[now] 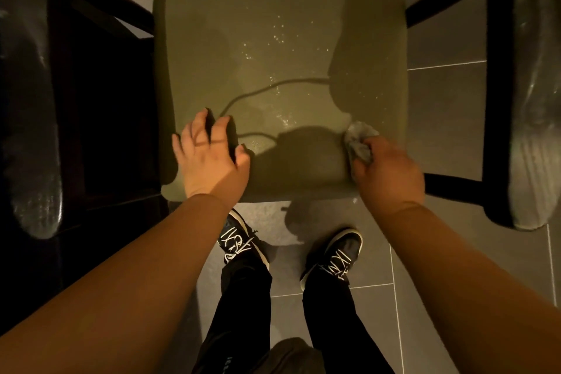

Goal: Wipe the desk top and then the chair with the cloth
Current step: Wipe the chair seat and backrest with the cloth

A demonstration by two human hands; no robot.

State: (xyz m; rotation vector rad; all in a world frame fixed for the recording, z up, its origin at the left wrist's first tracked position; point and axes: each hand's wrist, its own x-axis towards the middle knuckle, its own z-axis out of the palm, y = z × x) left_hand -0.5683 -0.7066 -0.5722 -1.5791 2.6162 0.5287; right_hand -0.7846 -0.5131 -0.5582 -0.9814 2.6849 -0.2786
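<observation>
I look straight down on the chair's olive green seat [273,39], which glistens with small wet specks near its middle. My right hand [390,174] is closed around a crumpled grey cloth [359,140] and presses it on the seat's front right corner. My left hand [209,155] lies flat on the front left part of the seat, fingers spread, holding nothing. Shadows of my head and arms fall across the seat.
Dark wooden armrests run down the left [30,100] and right [534,100] sides, with dark frame bars [449,187] beneath. My two black shoes [334,255] stand on grey floor tiles just in front of the seat.
</observation>
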